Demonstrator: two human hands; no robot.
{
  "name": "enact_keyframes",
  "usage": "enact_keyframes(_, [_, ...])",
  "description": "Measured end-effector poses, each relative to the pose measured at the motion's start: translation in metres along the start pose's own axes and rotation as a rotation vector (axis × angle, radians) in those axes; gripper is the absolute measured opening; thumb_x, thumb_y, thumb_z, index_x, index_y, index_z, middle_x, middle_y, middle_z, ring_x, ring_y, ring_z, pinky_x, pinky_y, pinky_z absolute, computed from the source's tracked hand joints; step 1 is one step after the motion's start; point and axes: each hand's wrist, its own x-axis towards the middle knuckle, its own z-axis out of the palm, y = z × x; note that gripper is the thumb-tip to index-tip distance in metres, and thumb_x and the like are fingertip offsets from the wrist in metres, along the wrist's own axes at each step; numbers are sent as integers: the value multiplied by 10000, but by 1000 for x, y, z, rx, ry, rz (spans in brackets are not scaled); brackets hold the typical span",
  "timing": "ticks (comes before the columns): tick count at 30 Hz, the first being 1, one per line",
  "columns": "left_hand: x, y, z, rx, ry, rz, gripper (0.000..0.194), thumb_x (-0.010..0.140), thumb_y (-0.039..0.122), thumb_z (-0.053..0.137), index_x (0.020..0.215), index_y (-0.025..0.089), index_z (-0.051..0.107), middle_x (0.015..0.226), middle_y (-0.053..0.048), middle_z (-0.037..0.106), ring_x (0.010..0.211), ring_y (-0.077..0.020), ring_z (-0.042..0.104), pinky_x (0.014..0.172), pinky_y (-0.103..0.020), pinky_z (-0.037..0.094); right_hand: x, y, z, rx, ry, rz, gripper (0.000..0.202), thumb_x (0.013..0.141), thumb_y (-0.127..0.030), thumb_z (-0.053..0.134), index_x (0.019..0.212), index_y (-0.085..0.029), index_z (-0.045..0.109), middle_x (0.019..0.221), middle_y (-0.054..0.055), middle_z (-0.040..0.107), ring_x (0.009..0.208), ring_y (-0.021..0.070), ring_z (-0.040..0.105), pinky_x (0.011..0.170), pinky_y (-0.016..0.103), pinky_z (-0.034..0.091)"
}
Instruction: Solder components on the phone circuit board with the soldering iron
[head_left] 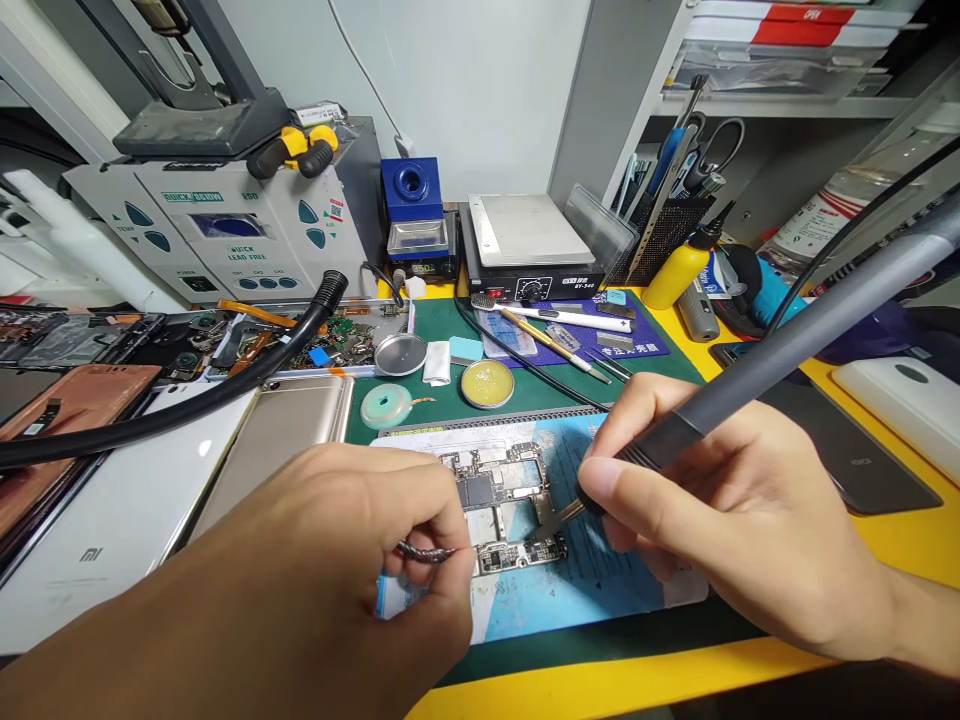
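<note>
A phone circuit board (480, 490) lies on a blue and white mat (600, 590). My right hand (720, 510) grips a soldering iron (574, 508) near its dark handle, and the metal tip reaches the lower part of the board. My left hand (390, 540) is closed around a braided dark wire (424, 552), its thumb and forefinger pinched at the board's lower left. That hand covers the board's left edge. Whether the tip touches the board or wire is too small to tell.
Behind the mat are a yellow flux tin (487, 384), a wick spool (386, 406) and a brush (559, 347). Phones (97, 520) lie at the left under a black hose (247, 380). A hot-air station (225, 235) and a heating plate (529, 240) stand behind; a yellow bottle (679, 268) is right.
</note>
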Motion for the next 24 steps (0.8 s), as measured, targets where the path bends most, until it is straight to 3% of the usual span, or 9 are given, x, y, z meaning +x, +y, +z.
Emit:
enact_keyframes(8, [-1,16,-3,47,-27,-98,357,1077,214,493,756,288,632,650,95,613,589,-119,512,615,-322,395,-1,-1,0,-25,8,-9,506,776,-437,1243,748,-291,760,568,-35,622,473,135,501,450,265,339])
enact_keyframes(24, [-1,17,-3,33,-23,-132,361,1080,234,504,752,293,640,646,96,624,592,-127,515,617,-333,384,-1,-1,0,-37,-4,-6,520,767,-463,1249,744,-298,756,580,-24,654,462,141,503,428,278,337])
